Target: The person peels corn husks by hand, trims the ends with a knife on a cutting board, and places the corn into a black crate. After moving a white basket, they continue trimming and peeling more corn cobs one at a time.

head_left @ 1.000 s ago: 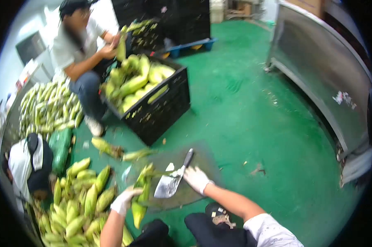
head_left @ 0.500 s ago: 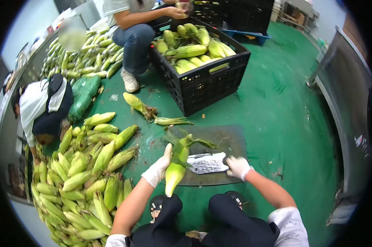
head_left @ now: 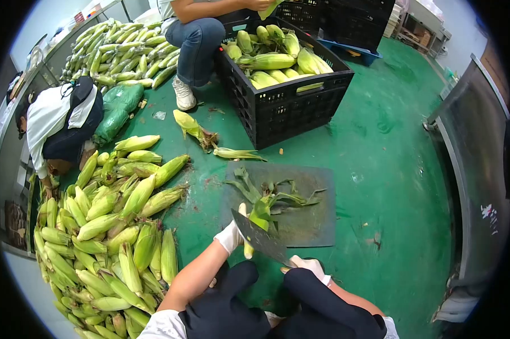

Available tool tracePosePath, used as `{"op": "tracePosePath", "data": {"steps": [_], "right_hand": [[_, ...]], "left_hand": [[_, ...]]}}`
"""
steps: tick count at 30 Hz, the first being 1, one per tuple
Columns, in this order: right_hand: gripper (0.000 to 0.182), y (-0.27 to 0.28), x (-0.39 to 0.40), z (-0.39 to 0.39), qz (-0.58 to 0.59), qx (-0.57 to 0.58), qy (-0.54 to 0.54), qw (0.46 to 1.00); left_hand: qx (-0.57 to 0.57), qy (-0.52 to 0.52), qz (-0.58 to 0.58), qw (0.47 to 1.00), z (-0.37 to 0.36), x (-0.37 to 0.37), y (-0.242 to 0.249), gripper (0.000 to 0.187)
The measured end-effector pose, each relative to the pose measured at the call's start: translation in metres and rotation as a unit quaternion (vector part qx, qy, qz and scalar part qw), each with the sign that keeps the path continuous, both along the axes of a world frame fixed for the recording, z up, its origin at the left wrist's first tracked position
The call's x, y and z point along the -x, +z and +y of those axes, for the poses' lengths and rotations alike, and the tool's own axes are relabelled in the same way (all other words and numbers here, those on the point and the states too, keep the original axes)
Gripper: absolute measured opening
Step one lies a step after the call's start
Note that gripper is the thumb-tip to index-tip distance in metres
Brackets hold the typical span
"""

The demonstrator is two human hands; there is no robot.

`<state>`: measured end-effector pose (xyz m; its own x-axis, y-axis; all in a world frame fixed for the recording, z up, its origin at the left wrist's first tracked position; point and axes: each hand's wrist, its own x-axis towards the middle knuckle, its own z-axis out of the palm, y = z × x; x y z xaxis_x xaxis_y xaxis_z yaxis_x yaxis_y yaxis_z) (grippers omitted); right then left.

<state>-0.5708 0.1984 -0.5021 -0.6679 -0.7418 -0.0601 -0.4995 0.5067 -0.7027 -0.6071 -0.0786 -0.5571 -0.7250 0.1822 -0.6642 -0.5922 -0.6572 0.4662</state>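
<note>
My gloved left hand [head_left: 230, 236] is closed round a green ear of corn [head_left: 259, 213], over the left part of a dark cutting board [head_left: 314, 226] on the floor. Leaves spread from the ear's far end onto the board. In my gloved right hand [head_left: 310, 268] is a cleaver [head_left: 262, 240], gripped by its handle near my knee. Its wide dark blade slants up to the left across the ear, close by my left fingers, and hides part of the corn. Loose husk leaves [head_left: 243, 182] lie on the board's far left.
A big heap of unpeeled corn [head_left: 105, 231] lies to my left. Ahead stands a black crate [head_left: 300, 107] of corn, with a person [head_left: 201, 39] crouching beside it. Another person [head_left: 63, 121] bends at the far left. A metal table [head_left: 475, 141] stands at the right.
The cleaver has risen from the board and swung left and nearer, its blade now across the ear. My right hand has come toward my knee; the ear's leafy end now rests over the board.
</note>
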Motion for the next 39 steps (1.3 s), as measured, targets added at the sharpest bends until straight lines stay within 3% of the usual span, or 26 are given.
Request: {"op": "tracePosePath", "data": {"steps": [3,4,6,7,8,9,10,11,12,13,14,16,18,20,22,24,25,30,33,34,36,37,38,39], "right_hand": [[0.031,-0.007,0.016,-0.013,-0.019,-0.092,-0.016,0.995],[0.035,-0.01,0.021,-0.017,-0.033,-0.129,-0.032,0.991],[0.043,-0.027,0.047,-0.019,0.005,-0.156,-0.023,0.987],[0.044,-0.033,0.061,-0.024,-0.019,-0.186,-0.045,0.981],[0.046,-0.05,0.076,-0.027,-0.062,-0.168,-0.105,0.978],[0.048,-0.05,0.093,-0.032,-0.117,-0.151,-0.156,0.969],[0.046,-0.047,0.103,-0.034,-0.061,-0.169,-0.179,0.967],[0.043,-0.052,0.11,-0.032,-0.086,-0.11,-0.22,0.966],[0.041,-0.05,0.112,-0.032,-0.113,-0.052,-0.258,0.958],[0.041,-0.046,0.109,-0.029,-0.113,-0.056,-0.258,0.958],[0.04,-0.024,0.106,-0.028,-0.098,-0.054,-0.258,0.96],[0.041,-0.004,0.091,-0.021,-0.067,-0.048,-0.204,0.976],[0.046,0.006,0.068,-0.026,-0.095,-0.051,-0.096,0.99],[0.049,0.003,0.059,-0.043,-0.02,-0.127,-0.007,0.992],[0.049,-0.017,0.06,-0.055,-0.025,-0.174,-0.015,0.984],[0.049,-0.043,0.072,-0.053,-0.07,-0.172,-0.162,0.969],[0.05,-0.051,0.08,-0.045,-0.137,-0.165,-0.185,0.959],[0.05,-0.001,0.07,-0.068,-0.187,-0.067,-0.214,0.956],[0.048,0.026,0.059,-0.081,-0.179,0.115,-0.223,0.951],[0.048,0.012,0.055,-0.081,-0.179,0.116,-0.223,0.951],[0.048,-0.059,0.042,-0.076,-0.174,0.003,-0.263,0.949],[0.048,-0.097,0.039,-0.069,-0.322,-0.089,-0.287,0.898],[0.049,-0.091,0.036,-0.069,-0.307,-0.133,-0.333,0.881],[0.049,-0.086,0.041,-0.065,-0.339,-0.095,-0.349,0.868]], "left_hand": [[-0.147,0.078,-0.065,0.984,-0.002,-0.011,-0.015,0.081],[-0.147,0.081,-0.073,0.983,-0.005,-0.022,-0.022,0.081],[0.007,-0.051,-0.083,0.995,-0.014,-0.037,-0.024,0.072],[-0.027,0.029,-0.012,0.999,-0.004,-0.035,-0.008,0.064],[-0.027,0.03,-0.011,0.999,0.001,-0.031,-0.005,0.064],[0.072,0.005,0.009,0.997,0.001,-0.028,-0.003,0.058],[0.171,-0.022,0.027,0.985,-0.003,-0.026,0.0,0.052],[0.156,-0.053,0.067,0.984,-0.007,-0.02,-0.003,0.067],[0.152,-0.05,0.064,0.985,-0.013,-0.02,-0.012,0.067],[0.364,-0.178,0.068,0.912,-0.023,-0.02,-0.02,0.075],[0.552,-0.29,0.07,0.778,-0.031,-0.016,-0.025,0.083],[0.561,-0.311,0.046,0.766,-0.034,-0.015,-0.002,0.083],[0.691,-0.349,0.093,0.626,-0.03,-0.021,0.005,0.069],[0.716,-0.315,0.158,0.603,-0.026,-0.026,-0.011,0.063],[0.776,-0.379,0.091,0.495,-0.013,-0.025,0.014,0.064],[0.769,-0.386,0.065,0.505,-0.012,-0.028,0.029,0.058],[0.773,-0.385,0.071,0.499,-0.014,-0.03,0.028,0.059],[0.774,-0.385,0.082,0.496,-0.013,-0.021,0.014,0.056],[0.761,-0.39,0.088,0.511,-0.014,-0.02,0.016,0.049],[0.758,-0.405,0.078,0.505,-0.014,-0.016,0.019,0.047],[0.76,-0.415,0.073,0.495,-0.015,-0.011,0.025,0.046],[0.744,-0.419,0.078,0.514,-0.016,-0.012,0.027,0.046],[0.732,-0.425,0.084,0.526,-0.022,-0.011,0.03,0.046],[0.71,-0.419,0.064,0.563,-0.023,-0.012,0.041,0.052]]}}
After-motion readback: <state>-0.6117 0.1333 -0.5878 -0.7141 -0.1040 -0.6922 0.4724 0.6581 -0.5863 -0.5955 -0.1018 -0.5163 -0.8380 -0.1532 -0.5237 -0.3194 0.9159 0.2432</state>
